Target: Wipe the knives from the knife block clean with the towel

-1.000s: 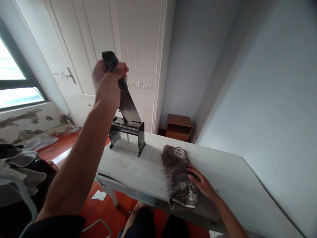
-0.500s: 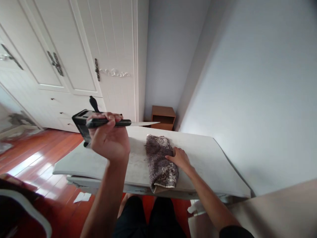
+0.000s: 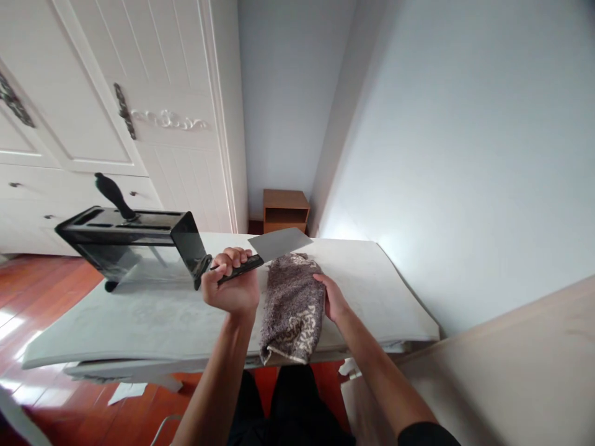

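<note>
My left hand (image 3: 233,282) is closed round the black handle of a cleaver (image 3: 282,243). Its broad steel blade points right, above the far end of a folded towel (image 3: 294,303). The towel is purple-brown with a cream pattern and lies on the white table (image 3: 372,279). At the towel's right edge my right hand (image 3: 333,298) grips it, the other fingers partly hidden behind the edge. Left of my left hand stands a black knife block (image 3: 134,223) with clear sides. One black-handled tool (image 3: 114,195) is slotted in its top.
A white wardrobe (image 3: 171,74) rises behind the table on the left. Beyond the table's far edge is a small brown cabinet (image 3: 286,199). The pale wall (image 3: 441,155) borders the right side. A white scrap (image 3: 126,393) lies on the red wooden floor (image 3: 83,421).
The view has swung left, showing more of the knife block. My left hand has lowered and turned the cleaver so its blade face shows, nearer the towel. My right hand stays at the towel's edge.
</note>
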Demonstrator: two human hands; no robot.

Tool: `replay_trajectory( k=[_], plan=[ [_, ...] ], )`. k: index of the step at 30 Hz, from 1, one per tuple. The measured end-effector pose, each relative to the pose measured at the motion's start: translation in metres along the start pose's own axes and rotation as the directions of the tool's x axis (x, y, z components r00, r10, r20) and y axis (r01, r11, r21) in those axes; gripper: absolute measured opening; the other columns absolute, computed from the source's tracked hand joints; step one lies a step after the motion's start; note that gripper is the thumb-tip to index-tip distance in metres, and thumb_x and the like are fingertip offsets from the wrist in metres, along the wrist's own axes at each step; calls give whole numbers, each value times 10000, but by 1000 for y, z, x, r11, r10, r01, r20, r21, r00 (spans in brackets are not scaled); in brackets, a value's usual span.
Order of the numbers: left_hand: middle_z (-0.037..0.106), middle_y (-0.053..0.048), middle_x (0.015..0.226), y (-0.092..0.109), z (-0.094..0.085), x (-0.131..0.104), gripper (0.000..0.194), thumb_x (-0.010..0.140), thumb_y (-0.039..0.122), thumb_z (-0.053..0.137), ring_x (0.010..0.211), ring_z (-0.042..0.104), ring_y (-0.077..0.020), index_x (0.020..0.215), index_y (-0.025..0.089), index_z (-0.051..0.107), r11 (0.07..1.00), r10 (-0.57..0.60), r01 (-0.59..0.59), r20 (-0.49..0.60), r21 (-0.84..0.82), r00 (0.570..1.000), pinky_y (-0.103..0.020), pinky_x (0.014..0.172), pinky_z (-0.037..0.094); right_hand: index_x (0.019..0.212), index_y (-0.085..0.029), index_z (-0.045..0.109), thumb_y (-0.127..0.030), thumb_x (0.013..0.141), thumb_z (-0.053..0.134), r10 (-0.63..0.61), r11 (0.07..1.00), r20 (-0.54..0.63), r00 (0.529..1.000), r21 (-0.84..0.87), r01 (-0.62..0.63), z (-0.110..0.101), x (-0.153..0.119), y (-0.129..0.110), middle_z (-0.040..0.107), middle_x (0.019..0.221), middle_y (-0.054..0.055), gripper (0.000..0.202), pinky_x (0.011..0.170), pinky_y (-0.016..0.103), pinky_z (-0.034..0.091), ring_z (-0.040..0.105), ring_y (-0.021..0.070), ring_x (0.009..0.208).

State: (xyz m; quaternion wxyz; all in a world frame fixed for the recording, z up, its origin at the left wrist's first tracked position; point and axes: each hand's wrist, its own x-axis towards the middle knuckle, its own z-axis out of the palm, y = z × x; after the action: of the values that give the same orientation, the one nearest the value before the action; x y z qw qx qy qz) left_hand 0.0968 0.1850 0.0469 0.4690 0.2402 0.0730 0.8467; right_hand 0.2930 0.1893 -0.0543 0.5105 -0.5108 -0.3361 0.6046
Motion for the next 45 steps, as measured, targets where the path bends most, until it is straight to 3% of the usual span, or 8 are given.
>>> replay_trajectory(
  k=[6,17,26,31,33,36,42,45],
  plan=[
    [260,-10,633,-35,-9,-14,207,620,244,443,650,353,-136,541,151,276,995,-93,94,-16,25,996,-285,689,383,738,-209,624,-431,635,627,84,908,59,995,406,-101,5,-10,-2,697,785,63,244,789,412,524,643,296,961],
    [502,-67,699,-52,-33,-41,170,612,263,468,871,531,-233,527,183,344,919,-305,286,29,272,952,-408,913,423,766,-228,617,-464,576,603,41,901,76,996,427,-69,17,-6,4,680,744,57,303,775,438,532,625,314,998],
    [618,-44,1248,-46,-61,-56,87,789,286,653,1250,497,-243,828,208,659,669,-708,638,63,381,704,-400,1074,373,857,-208,624,-399,557,716,84,893,8,996,443,-79,1,7,2,689,748,38,367,767,410,532,650,297,928],
    [593,-95,1263,-50,-65,-43,483,690,286,763,1058,612,-227,1147,210,626,404,-876,723,8,560,483,-318,828,542,932,-187,627,-420,647,701,103,901,130,986,408,-148,-8,8,-9,688,754,42,375,712,395,539,664,274,845],
    [672,-75,1003,-55,-66,-35,535,679,325,769,777,649,-180,1168,210,584,296,-912,695,-24,655,411,-255,591,527,949,-183,619,-374,648,736,70,920,125,990,376,-113,-8,10,-13,681,739,33,375,676,380,537,661,256,777],
    [588,17,633,-67,-66,-22,404,738,446,698,458,505,-126,1039,209,570,211,-917,533,-22,819,398,-212,373,350,888,-186,610,-292,599,801,-23,945,27,999,327,13,-7,17,-17,661,687,3,363,622,333,526,627,200,642],
    [626,-14,731,-91,-61,-8,182,818,402,585,655,588,-187,787,223,572,254,-778,-37,227,967,586,-263,565,402,862,-180,634,-296,534,853,-16,939,-66,998,341,37,-9,48,-22,675,722,3,411,650,317,546,644,196,690],
    [672,-63,833,-102,-63,-7,141,848,359,541,801,628,-252,857,229,596,186,-757,-220,282,958,590,-310,690,414,850,-160,657,-318,554,852,7,939,-86,996,344,23,-15,61,-21,662,681,8,388,672,334,556,650,203,693]
  ],
)
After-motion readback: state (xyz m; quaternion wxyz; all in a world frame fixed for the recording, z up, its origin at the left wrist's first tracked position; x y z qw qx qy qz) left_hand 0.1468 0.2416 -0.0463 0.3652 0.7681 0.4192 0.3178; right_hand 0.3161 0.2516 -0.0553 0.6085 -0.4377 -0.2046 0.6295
